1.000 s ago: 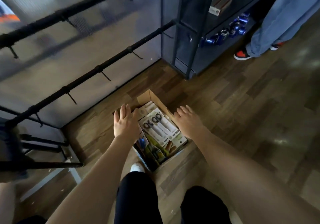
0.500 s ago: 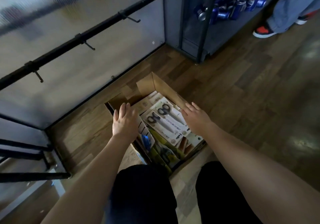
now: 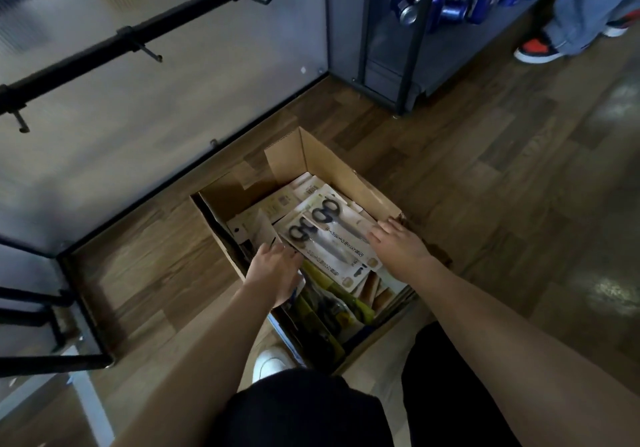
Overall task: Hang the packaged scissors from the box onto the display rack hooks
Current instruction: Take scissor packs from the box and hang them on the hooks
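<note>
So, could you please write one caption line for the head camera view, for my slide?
Both hands, left hand and right hand, reach into the cardboard box of packaged scissors below the rack hooks.

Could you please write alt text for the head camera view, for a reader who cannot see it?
Both hands reach into an open cardboard box of packaged scissors on a wood floor, left hand and right hand flanking the top packs. Empty hooks line the black rack bar above.

Open cardboard box [image 3: 346, 169] on a wood floor [image 3: 502, 187], holding packaged scissors [image 3: 332, 235]; left hand [image 3: 273, 273] reaching in at the packs' left edge; right hand [image 3: 398, 249] resting at their right edge, fingers extended; rack bar [image 3: 104, 44] with hooks [image 3: 149, 52] above.
</note>
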The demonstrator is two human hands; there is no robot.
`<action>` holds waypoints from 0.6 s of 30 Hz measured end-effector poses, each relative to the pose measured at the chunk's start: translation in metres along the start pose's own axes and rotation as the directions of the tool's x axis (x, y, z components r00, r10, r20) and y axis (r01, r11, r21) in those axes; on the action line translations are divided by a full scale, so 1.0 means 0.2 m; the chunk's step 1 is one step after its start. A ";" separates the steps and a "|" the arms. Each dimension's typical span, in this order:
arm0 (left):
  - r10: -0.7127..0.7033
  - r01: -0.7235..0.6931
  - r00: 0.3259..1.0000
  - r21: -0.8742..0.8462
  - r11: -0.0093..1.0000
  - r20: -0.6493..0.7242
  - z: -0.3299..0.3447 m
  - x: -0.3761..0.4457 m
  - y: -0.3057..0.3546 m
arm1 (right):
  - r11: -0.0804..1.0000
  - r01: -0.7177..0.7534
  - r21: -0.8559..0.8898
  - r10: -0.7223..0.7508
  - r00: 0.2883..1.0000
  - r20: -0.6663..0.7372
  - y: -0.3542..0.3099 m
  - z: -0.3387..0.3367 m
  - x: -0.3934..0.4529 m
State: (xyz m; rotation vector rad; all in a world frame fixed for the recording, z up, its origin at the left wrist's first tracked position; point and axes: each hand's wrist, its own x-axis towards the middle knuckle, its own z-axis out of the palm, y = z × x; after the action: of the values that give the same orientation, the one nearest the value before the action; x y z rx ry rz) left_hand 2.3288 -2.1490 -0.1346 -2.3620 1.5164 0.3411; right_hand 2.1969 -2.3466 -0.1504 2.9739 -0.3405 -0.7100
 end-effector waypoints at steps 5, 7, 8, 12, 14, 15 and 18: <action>0.025 -0.029 0.996 0.042 0.999 0.080 0.07 0.07 0.06 | 0.999 -0.019 0.026 0.020 0.999 -0.034 0.01 0.07 0.03; 0.010 -0.019 0.995 0.089 0.996 0.095 0.10 0.09 0.08 | 0.999 -0.026 0.030 0.028 0.999 -0.046 0.01 0.09 0.05; -0.001 -0.009 0.996 0.110 0.994 0.093 0.11 0.10 0.09 | 0.999 -0.027 0.023 0.028 0.998 -0.050 0.01 0.10 0.06; -0.053 0.046 0.997 0.118 0.992 0.062 0.13 0.11 0.11 | 1.000 -0.031 0.005 0.031 0.998 -0.047 -0.03 0.13 0.07; -0.078 0.075 0.997 0.095 0.993 0.028 0.14 0.10 0.11 | 1.000 -0.026 0.007 0.026 0.999 -0.032 -0.04 0.14 0.08; -0.094 0.093 0.996 0.079 0.993 0.010 0.14 0.09 0.11 | 1.000 -0.023 0.006 0.023 0.999 -0.028 -0.04 0.14 0.08; -0.132 0.132 0.991 0.026 0.991 0.012 0.14 0.07 0.09 | 0.998 -0.020 0.053 0.020 1.000 0.005 -0.05 0.15 0.08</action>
State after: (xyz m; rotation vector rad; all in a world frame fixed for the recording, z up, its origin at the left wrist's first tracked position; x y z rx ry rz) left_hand 2.3167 -2.1577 -0.1683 -2.4202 1.3419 0.3041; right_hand 2.1994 -2.3418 -0.1861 3.0147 -0.3951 -0.7170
